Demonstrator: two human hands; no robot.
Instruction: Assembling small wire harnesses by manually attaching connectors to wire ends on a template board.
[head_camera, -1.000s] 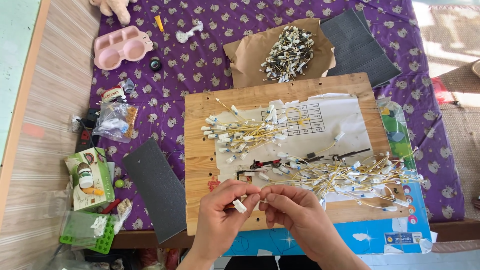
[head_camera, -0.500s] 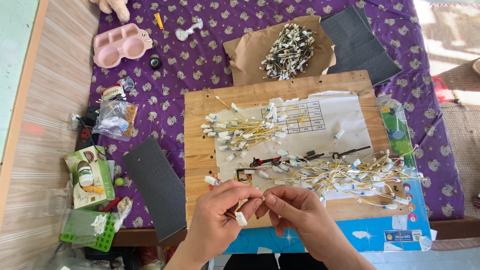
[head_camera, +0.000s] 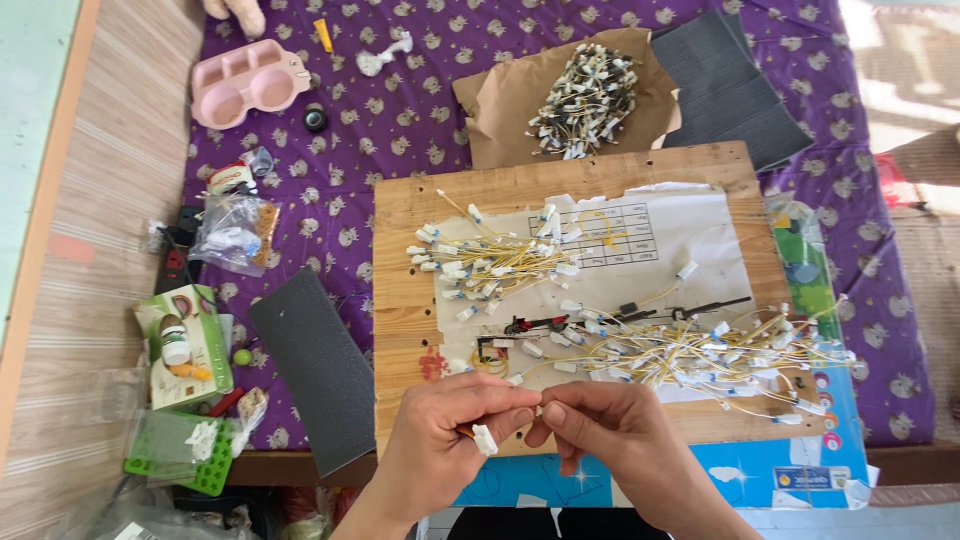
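From the head view, looking down, my left hand (head_camera: 440, 440) and my right hand (head_camera: 600, 435) meet at the near edge of the pale wooden board (head_camera: 400, 300), with the fingertips touching each other. The fingers of my left hand are pinched closed on a small white plastic connector with thin yellow wire (head_camera: 485, 438), which hangs just below my thumb. My right hand is also closed to a pinch at the same place, but I cannot tell what exactly it grips, because the fingers hide it. Just beyond my hands, on the right part of the board, lies a loose heap of yellow wires with white connectors (head_camera: 690, 350). A second, smaller bundle of the same yellow wires (head_camera: 490, 262) lies farther, on the torn white paper sheet with a printed table (head_camera: 660, 235). Far from me, on a crumpled brown paper (head_camera: 500, 115), there is a pile of dark wires with white ends (head_camera: 585, 95). The board rests on a purple patterned cloth (head_camera: 400, 120). To the left lie a dark grey foam strip (head_camera: 320, 365) and a green cardboard box (head_camera: 185, 345).
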